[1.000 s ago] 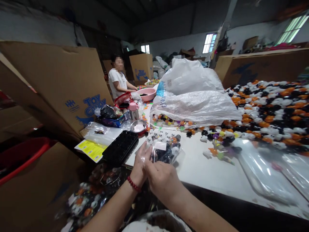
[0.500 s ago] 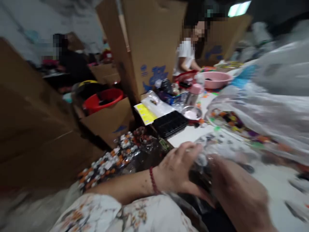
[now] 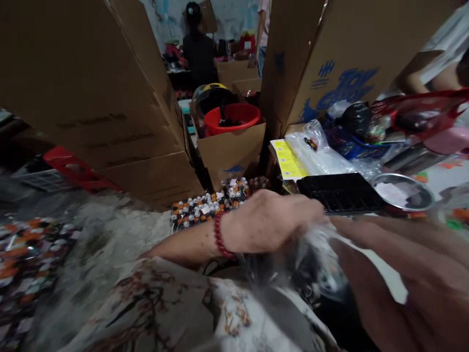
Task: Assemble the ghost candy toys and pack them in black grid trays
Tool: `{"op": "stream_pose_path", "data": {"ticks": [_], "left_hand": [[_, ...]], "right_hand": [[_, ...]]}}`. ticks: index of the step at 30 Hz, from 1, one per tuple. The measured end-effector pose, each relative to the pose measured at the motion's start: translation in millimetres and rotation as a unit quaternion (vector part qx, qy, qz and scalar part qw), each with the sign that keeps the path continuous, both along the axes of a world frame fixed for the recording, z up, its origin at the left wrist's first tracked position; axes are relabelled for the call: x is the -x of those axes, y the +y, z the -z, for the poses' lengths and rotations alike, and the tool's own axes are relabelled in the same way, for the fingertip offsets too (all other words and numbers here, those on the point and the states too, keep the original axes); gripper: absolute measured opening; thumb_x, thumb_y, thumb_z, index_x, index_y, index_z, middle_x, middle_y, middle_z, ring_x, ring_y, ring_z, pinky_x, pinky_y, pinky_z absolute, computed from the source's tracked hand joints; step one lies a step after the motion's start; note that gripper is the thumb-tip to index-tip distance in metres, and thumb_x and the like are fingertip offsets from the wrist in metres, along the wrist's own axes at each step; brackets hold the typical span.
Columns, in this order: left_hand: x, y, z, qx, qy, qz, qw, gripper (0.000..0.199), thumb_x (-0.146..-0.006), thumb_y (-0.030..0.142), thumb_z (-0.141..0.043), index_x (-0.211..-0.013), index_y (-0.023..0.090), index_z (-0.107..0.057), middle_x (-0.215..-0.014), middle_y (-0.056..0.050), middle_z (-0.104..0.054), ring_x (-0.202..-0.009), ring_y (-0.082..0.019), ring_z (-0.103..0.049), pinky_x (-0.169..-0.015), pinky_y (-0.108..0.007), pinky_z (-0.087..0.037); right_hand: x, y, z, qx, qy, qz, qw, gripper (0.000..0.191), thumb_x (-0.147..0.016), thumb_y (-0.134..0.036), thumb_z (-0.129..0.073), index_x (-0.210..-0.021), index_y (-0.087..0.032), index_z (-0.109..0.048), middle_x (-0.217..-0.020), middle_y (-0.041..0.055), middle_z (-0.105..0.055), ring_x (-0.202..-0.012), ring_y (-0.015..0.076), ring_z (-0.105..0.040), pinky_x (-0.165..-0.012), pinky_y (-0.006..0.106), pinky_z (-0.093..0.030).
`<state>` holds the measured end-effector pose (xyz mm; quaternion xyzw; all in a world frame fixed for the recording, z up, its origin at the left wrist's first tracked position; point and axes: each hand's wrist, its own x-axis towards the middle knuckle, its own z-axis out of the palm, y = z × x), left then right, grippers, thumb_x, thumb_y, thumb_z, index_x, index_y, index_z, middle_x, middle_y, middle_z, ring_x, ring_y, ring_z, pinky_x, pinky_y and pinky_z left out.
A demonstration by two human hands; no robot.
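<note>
My left hand (image 3: 273, 222), with a red bead bracelet on its wrist, is closed on the gathered top of a clear plastic bag (image 3: 317, 266). The bag hangs over my lap with small dark and pale pieces inside, too blurred to name. From the right, my right hand (image 3: 406, 269) reaches in, smeared by motion; its fingertips meet at the same bag's top edge. A black compartment tray (image 3: 339, 193) lies just beyond my hands, beside a round metal bowl (image 3: 403, 193) holding something white.
Packs of orange, white and black beads (image 3: 200, 210) lie left of my arm, with more packs (image 3: 29, 264) on the floor. Tall cardboard boxes (image 3: 110, 98) stand around. A red basin (image 3: 232, 117) rests on a carton. Other people are at work behind.
My view has swung left and down. Both hands have drawn closer to the bag's top, and the left hand has gone from spread around the bag to closed on it.
</note>
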<state>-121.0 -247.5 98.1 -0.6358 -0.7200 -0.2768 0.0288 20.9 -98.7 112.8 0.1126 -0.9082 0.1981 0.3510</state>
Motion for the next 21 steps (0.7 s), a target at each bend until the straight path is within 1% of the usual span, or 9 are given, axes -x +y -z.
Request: {"op": "stream_pose_path", "data": {"ticks": [2, 4, 7, 9, 11, 13, 15, 18, 21], "left_hand": [[13.6, -31.5, -7.8, 0.015, -0.009, -0.082, 0.996, 0.027, -0.100, 0.031, -0.033, -0.093, 0.018, -0.056, -0.085, -0.001, -0.062, -0.076, -0.011, -0.061, -0.070, -0.021, -0.048], [28.5, -61.9, -8.2, 0.051, -0.036, -0.179, 0.982, 0.034, -0.100, 0.036, -0.030, -0.085, 0.019, -0.054, -0.078, 0.000, -0.060, -0.070, -0.011, -0.058, -0.068, -0.022, -0.046], [57.3, -103.6, 15.0, 0.111, -0.134, -0.314, 0.933, 0.038, -0.099, 0.045, -0.031, -0.078, 0.020, -0.051, -0.068, 0.001, -0.058, -0.064, -0.013, -0.056, -0.063, -0.023, -0.044], [80.3, -127.8, 49.4, 0.136, -0.245, -0.390, 0.877, 0.041, -0.097, 0.051, -0.032, -0.076, 0.020, -0.049, -0.054, 0.003, -0.053, -0.053, -0.013, -0.053, -0.055, -0.023, -0.042], [103.1, -147.4, 95.1, 0.131, -0.358, -0.470, 0.796, 0.040, -0.096, 0.054, -0.031, -0.080, 0.021, -0.048, -0.043, 0.005, -0.045, -0.039, -0.014, -0.046, -0.043, -0.024, -0.035], [122.7, -161.0, 144.8, 0.076, -0.412, -0.513, 0.749, 0.039, -0.096, 0.053, -0.032, -0.088, 0.020, -0.049, -0.044, 0.004, -0.049, -0.038, -0.015, -0.049, -0.041, -0.023, -0.034], [138.3, -167.9, 191.1, 0.022, -0.419, -0.562, 0.713, 0.037, -0.097, 0.049, -0.030, -0.095, 0.018, -0.049, -0.050, 0.000, -0.054, -0.044, -0.017, -0.056, -0.045, -0.025, -0.042], [155.7, -167.5, 247.2, 0.011, -0.394, -0.586, 0.708, 0.036, -0.099, 0.040, -0.023, -0.109, 0.013, -0.045, -0.066, -0.006, -0.062, -0.056, -0.019, -0.064, -0.054, -0.030, -0.050], [167.4, -158.8, 291.1, 0.027, -0.350, -0.577, 0.737, 0.034, -0.101, 0.031, -0.019, -0.112, 0.012, -0.045, -0.088, -0.011, -0.064, -0.075, -0.019, -0.067, -0.066, -0.030, -0.054]], "right_hand": [[5.7, -8.3, 1.8, -0.002, -0.008, -0.013, 1.000, 0.041, -0.091, -0.021, -0.057, -0.131, -0.031, -0.055, -0.111, 0.0064, -0.066, -0.095, 0.0205, -0.065, -0.083, 0.031, -0.053], [9.3, -8.9, 10.6, -0.019, -0.038, -0.017, 0.999, 0.030, -0.093, -0.025, -0.055, -0.123, -0.028, -0.060, -0.109, 0.0062, -0.067, -0.092, 0.0195, -0.066, -0.079, 0.028, -0.056], [12.3, 0.6, 37.4, -0.001, -0.108, -0.032, 0.994, 0.021, -0.096, -0.031, -0.050, -0.110, -0.026, -0.064, -0.101, 0.0065, -0.068, -0.084, 0.0188, -0.068, -0.069, 0.026, -0.057], [11.0, 8.8, 61.8, 0.032, -0.157, -0.048, 0.986, 0.018, -0.096, -0.030, -0.049, -0.105, -0.024, -0.064, -0.094, 0.0059, -0.068, -0.079, 0.0172, -0.068, -0.065, 0.023, -0.056], [6.1, 15.4, 87.4, 0.067, -0.209, -0.046, 0.974, 0.017, -0.097, -0.030, -0.049, -0.101, -0.023, -0.064, -0.089, 0.0052, -0.067, -0.077, 0.0158, -0.068, -0.063, 0.021, -0.055], [-1.5, 19.6, 110.6, 0.100, -0.262, -0.032, 0.959, 0.019, -0.097, -0.031, -0.048, -0.098, -0.023, -0.064, -0.086, 0.0046, -0.066, -0.075, 0.0150, -0.068, -0.063, 0.020, -0.055], [-9.8, 22.1, 129.4, 0.127, -0.298, -0.008, 0.946, 0.022, -0.098, -0.034, -0.046, -0.095, -0.023, -0.065, -0.083, 0.0044, -0.066, -0.072, 0.0150, -0.067, -0.061, 0.020, -0.055], [-20.2, 24.9, 148.0, 0.150, -0.328, 0.029, 0.932, 0.025, -0.097, -0.038, -0.047, -0.092, -0.024, -0.066, -0.082, 0.0057, -0.066, -0.073, 0.0170, -0.067, -0.062, 0.022, -0.055], [-28.1, 27.3, 158.6, 0.167, -0.361, 0.049, 0.916, 0.026, -0.096, -0.041, -0.048, -0.092, -0.024, -0.067, -0.084, 0.0065, -0.068, -0.076, 0.0186, -0.068, -0.064, 0.024, -0.056]]}}
